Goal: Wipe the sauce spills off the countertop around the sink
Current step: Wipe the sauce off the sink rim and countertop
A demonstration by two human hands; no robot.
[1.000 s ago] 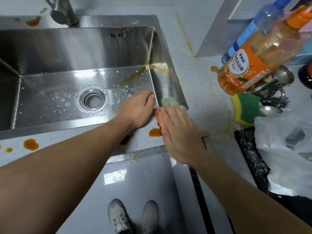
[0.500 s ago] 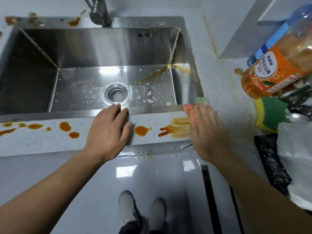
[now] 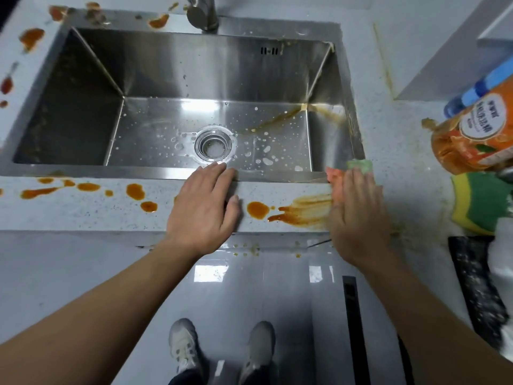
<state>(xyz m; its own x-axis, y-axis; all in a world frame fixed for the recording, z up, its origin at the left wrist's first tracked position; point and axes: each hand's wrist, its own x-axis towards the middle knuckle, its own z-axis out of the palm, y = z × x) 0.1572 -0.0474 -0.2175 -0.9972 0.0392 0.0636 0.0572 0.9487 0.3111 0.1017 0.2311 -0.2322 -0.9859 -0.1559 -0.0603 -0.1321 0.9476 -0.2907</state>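
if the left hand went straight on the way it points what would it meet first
The left hand rests its fingers on the sink rim. Straight on is the open basin over the drain; probably nothing solid before the sink's back wall, though depth is unclear.

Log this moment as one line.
phase: wiping front edge | right hand: presses cloth flat at sauce smear | left hand: flat on countertop | remaining: sauce drops along front edge

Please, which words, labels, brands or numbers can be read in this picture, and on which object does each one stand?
On the orange bottle, the white round label: printed characters, too blurred to read.
On the blue bottle: no text can be made out.
Elsewhere: none.
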